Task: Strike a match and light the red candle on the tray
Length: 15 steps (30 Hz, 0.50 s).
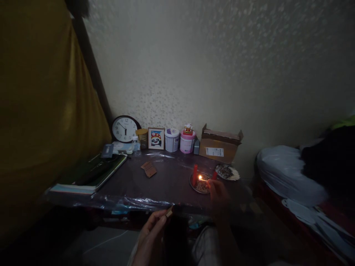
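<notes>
My right hand [217, 190] pinches a lit match [204, 180] by its end, and its small flame glows at the left tip. That flame is over a round metal plate [192, 183], close beside a red candle [195, 173] standing on it. A second red candle [214, 175] shows behind my right fingers, partly hidden. In front of the table edge, my left hand [151, 231] has its thumb and fingers closed on a small matchbox [169, 212], seen from its narrow side. Right of the plate, pale matchsticks [234, 174] with dark heads lie on another dish.
A folded brown card [149, 169] lies on the plastic-covered table [166, 177]. Along the wall stand a clock [125, 129], a panda picture [156, 139], tubs [172, 141] and a cardboard box [219, 146]. A large book [91, 173] is at left; bags [288, 171] lie right.
</notes>
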{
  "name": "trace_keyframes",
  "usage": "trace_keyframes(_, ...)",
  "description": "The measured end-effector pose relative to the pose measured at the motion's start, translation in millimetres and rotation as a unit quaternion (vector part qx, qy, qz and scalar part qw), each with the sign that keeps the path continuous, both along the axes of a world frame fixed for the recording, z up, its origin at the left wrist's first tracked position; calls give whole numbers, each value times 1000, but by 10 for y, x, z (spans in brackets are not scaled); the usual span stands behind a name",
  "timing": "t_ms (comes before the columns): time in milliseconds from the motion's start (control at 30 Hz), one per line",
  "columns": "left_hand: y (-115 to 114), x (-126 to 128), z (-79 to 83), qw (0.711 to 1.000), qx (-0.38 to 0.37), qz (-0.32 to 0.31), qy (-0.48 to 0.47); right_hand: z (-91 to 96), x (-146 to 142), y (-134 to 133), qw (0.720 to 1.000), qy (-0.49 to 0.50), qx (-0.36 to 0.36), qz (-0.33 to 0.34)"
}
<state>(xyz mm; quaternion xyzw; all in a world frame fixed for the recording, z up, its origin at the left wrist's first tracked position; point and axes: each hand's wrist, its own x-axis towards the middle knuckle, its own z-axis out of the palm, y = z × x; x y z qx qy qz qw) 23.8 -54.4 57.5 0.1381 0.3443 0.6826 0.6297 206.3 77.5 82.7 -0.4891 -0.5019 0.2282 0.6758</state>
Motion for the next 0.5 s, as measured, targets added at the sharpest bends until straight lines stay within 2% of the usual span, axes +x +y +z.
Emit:
trace_keyframes(267,-26,3,52,1000,15,-13,-1,50,0,73,996,78,-12,39)
trace_keyframes(500,-47,8,99,1000,-21,-10,11,103,45,148,990,115,-42,76)
